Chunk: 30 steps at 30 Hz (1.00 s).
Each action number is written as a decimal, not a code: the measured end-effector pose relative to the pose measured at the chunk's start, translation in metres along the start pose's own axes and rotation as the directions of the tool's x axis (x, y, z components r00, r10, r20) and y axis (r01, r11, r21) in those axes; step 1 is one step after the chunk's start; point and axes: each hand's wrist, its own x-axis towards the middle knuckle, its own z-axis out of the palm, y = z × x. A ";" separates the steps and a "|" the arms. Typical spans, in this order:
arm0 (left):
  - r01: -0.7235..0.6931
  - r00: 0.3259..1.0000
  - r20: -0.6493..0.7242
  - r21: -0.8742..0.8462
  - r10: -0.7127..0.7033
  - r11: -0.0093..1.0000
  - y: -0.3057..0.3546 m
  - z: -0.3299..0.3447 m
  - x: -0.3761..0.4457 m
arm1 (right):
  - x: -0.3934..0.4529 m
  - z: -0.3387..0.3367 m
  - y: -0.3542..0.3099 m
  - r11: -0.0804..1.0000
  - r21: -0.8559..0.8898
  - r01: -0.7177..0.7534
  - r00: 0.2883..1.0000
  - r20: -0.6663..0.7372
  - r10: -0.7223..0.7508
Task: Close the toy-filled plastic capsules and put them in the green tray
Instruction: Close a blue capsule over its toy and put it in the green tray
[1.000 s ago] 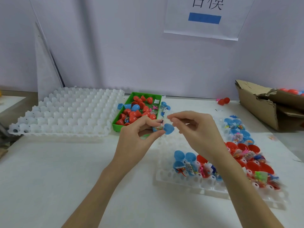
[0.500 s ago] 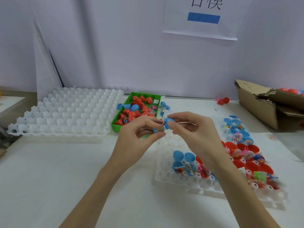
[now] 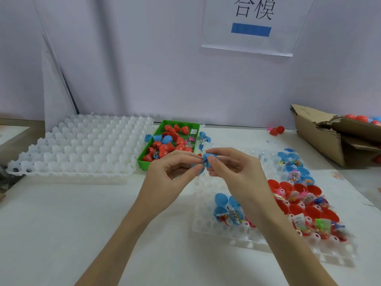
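Observation:
Above the table's middle, both hands hold one blue capsule (image 3: 207, 159). My left hand (image 3: 167, 178) pinches its lower half between thumb and fingertips. My right hand (image 3: 233, 172) grips the blue lid from the right and presses it over the lower half. The fingers hide most of the capsule. Behind the hands stands the green tray (image 3: 144, 162), holding several red capsules (image 3: 165, 147) and a blue one (image 3: 167, 138). The white holder tray (image 3: 226, 234) on the right carries several open blue halves (image 3: 221, 200) and red halves (image 3: 309, 205) with wrapped toys in them.
A large empty white holder tray (image 3: 82, 145) lies at the left. A torn cardboard box (image 3: 329, 137) with more capsules sits at the far right. A loose red capsule (image 3: 277, 130) lies by the wall. Loose blue halves (image 3: 152, 138) lie beside the green tray.
My right hand has swung the blue lid up and over the lower half that my left hand holds. The two halves have come together, and both hands rose slightly.

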 end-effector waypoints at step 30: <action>0.238 0.925 -0.202 -0.354 -0.323 0.904 -0.003 0.016 -0.007 | -0.010 0.020 0.006 0.968 -0.163 0.192 0.979 -0.040 -0.201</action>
